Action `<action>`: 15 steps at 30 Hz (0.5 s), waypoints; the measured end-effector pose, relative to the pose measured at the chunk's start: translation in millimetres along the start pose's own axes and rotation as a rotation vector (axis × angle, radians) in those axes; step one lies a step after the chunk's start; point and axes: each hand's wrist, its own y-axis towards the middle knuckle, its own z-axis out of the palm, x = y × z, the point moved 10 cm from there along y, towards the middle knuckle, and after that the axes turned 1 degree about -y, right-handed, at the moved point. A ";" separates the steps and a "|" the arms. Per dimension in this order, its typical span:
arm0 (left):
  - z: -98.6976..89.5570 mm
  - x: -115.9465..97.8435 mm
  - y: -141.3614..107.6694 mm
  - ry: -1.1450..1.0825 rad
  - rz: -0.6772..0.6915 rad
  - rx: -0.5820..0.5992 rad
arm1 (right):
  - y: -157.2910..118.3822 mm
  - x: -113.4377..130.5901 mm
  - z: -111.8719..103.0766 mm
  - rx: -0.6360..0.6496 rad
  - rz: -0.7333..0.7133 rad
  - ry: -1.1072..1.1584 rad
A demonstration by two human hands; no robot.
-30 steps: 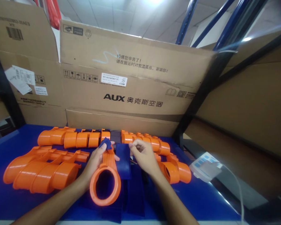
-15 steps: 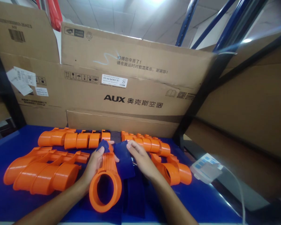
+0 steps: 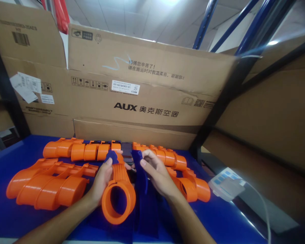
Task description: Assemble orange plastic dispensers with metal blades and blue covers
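Head view, from the left: grouped orange parts (image 3: 48, 188) on the blue table (image 3: 228, 225), then the left hand (image 3: 103, 174) gripping the orange ringed piece (image 3: 121, 174) by its upper end, ring nearest the camera, between both hands; next a dark blue strip (image 3: 141, 179), pinched by the right hand (image 3: 157, 171), more orange pieces (image 3: 202, 189) beyond.

Premises are consistent with a workshop or small assembly station. Grounds: a flat, blue-covered surface (image 3: 218, 217) carries rows of near-identical orange plastic parts with broad round rings (image 3: 49, 189). Large brown printed cardboard panels (image 3: 101, 115), marked AUX and bearing shipping symbols, stand behind as a partition. Black metal framing (image 3: 215, 108) and a blue perforated metal upright (image 3: 203, 27), resembling storage racking, rise at right beneath a pale panelled ceiling (image 3: 132, 20).
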 end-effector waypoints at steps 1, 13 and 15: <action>1.1 -0.9 0.4 -0.004 0.001 0.010 | -0.6 2.2 -0.6 -0.016 -0.021 -0.003; -26.1 -25.6 -8.3 0.224 0.382 -0.139 | -14.2 50.9 3.6 -0.017 -0.361 -0.410; -23.5 -28.0 -9.2 0.292 0.420 -0.107 | -15.6 53.3 4.9 -0.007 -0.391 -0.432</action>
